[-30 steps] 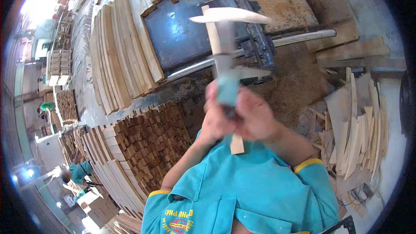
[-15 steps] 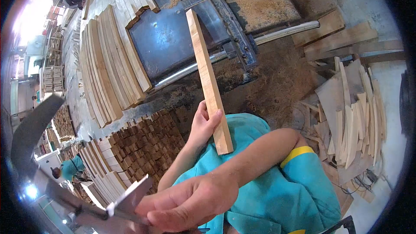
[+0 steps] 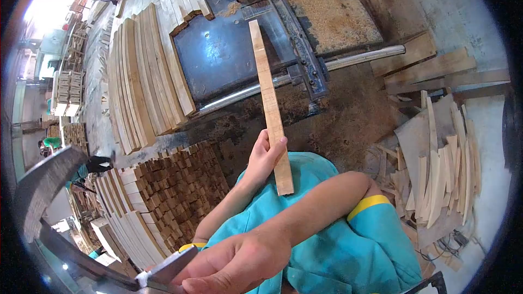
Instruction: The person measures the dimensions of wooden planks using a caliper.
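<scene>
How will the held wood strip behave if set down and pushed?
Likely stiff: the wood strip looks straight though the left hand grips it near one end. Probably light, being slim and held one-handed. Unlikely to roll, given its flat faces.

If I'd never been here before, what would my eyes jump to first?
Probably the big metal tool looming at the lower left, held in the right hand. Next comes the long wooden strip in the middle, gripped near its lower end by the left hand. Beyond it, towards the top, a bright shine gleams on the dark tabletop.
</scene>
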Motion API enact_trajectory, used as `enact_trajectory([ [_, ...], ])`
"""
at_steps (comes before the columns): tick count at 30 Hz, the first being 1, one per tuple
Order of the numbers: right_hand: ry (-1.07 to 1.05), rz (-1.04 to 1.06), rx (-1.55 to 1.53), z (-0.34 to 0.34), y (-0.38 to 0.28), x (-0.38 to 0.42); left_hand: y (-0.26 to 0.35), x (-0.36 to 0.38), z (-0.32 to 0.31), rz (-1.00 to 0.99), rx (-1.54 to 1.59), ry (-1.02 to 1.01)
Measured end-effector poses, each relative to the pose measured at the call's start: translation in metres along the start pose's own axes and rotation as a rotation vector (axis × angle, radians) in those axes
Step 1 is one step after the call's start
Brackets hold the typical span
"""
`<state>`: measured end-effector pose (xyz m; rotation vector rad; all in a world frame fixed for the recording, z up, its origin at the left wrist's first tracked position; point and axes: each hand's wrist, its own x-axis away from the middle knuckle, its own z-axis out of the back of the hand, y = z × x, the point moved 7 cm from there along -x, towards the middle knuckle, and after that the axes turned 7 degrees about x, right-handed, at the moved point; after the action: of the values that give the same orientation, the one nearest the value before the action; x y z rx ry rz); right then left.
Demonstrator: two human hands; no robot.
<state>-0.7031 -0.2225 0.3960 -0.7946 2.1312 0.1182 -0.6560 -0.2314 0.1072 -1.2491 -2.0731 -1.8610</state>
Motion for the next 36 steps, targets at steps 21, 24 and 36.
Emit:
enact_trajectory([
  [21,0.024,0.078,-0.284,0.014,0.020,0.003,-0.002,0.005,0.005,-0.006,0.084,-0.014],
  [24,0.123,0.093,-0.149,0.027,-0.002,0.012,-0.009,0.004,0.010,0.047,0.186,-0.031],
  [36,1.385,0.121,1.827,0.101,-0.165,0.233,0.000,0.011,0.016,0.032,0.408,-0.184],
])
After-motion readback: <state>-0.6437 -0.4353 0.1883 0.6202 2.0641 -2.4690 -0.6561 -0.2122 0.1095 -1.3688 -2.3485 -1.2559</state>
